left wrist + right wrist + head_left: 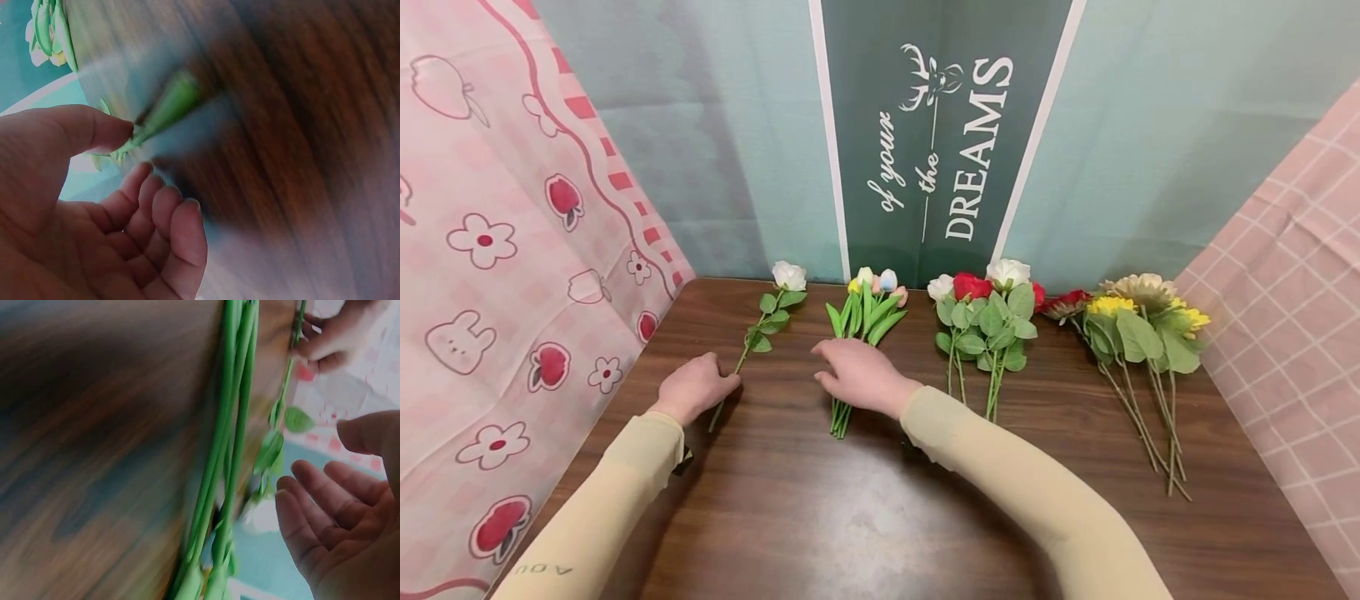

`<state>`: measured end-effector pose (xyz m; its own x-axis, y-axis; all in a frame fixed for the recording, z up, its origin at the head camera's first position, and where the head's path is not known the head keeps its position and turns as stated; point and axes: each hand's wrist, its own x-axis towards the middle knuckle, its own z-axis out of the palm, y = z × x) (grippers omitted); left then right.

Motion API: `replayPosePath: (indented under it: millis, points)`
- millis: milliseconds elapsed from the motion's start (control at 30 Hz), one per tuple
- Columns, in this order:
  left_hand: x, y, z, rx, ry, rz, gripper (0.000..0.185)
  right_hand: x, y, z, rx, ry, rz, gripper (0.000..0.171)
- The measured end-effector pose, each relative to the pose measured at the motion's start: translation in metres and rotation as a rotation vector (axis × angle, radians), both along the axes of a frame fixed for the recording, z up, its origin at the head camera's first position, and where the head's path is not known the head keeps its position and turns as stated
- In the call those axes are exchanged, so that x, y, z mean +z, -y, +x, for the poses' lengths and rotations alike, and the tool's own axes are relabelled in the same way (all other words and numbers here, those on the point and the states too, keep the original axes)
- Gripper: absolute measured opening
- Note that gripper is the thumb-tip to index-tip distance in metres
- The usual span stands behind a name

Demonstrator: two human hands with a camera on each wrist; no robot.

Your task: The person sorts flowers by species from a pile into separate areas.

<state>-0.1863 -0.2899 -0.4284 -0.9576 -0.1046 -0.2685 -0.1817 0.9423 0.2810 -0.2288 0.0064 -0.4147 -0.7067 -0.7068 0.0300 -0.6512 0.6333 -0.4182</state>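
The left hand pinches the stem of a white rose low down, thumb against fingertips; the left wrist view shows the green stem caught at the thumb tip, with the other fingers loosely curled. The rose lies flat on the bench, its bloom towards the back wall and its stem running down past the hand. The right hand hovers palm down over the stems of the tulips, fingers relaxed and slightly spread, gripping nothing; in the right wrist view the fingers stand clear of the stems. The tulips lie just to the right of the rose, blooms towards the wall. Further right lies a bunch of red and white roses, and beyond that a bunch with sunflowers, well apart from the hands. Behind the bench hangs a green banner with white lettering. A pink printed cloth hangs on the left and a pink checked cloth on the right.
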Motion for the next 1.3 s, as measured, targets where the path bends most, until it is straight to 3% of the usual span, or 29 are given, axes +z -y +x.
replayPosePath:
  millis: [233, 367, 567, 767, 867, 1000, 1100, 1300]
  points:
    - [0.005, 0.004, -0.001, -0.043, -0.011, 0.007, 0.034, -0.007, 0.02, 0.007, 0.046, -0.027, 0.061, 0.04]
    - [0.01, 0.008, -0.002, -0.071, 0.017, 0.077, 0.033, -0.011, 0.014, 0.006, 0.029, -0.023, 0.041, 0.038]
    - [0.013, 0.007, -0.005, -0.057, 0.11, 0.414, 0.023, -0.01, -0.009, -0.001, -0.021, 0.004, -0.05, 0.035]
    - [0.015, -0.008, -0.006, 0.073, 0.122, 0.771, 0.025, -0.003, -0.043, -0.003, -0.112, 0.025, -0.165, 0.034]
    - [0.022, -0.025, -0.006, 0.069, 0.071, 0.848, 0.028, 0.002, -0.065, -0.002, -0.169, 0.015, -0.219, 0.033]
    - [0.03, -0.061, -0.006, 0.013, -0.006, 0.915, 0.029, 0.007, -0.094, 0.0, -0.251, 0.024, -0.321, 0.028]
    - [0.033, -0.098, -0.006, -0.027, -0.039, 0.957, 0.026, 0.012, -0.112, 0.002, -0.315, 0.054, -0.427, 0.024]
    - [0.031, -0.179, -0.007, -0.106, -0.027, 1.074, 0.021, 0.021, -0.137, 0.01, -0.419, 0.172, -0.642, 0.024]
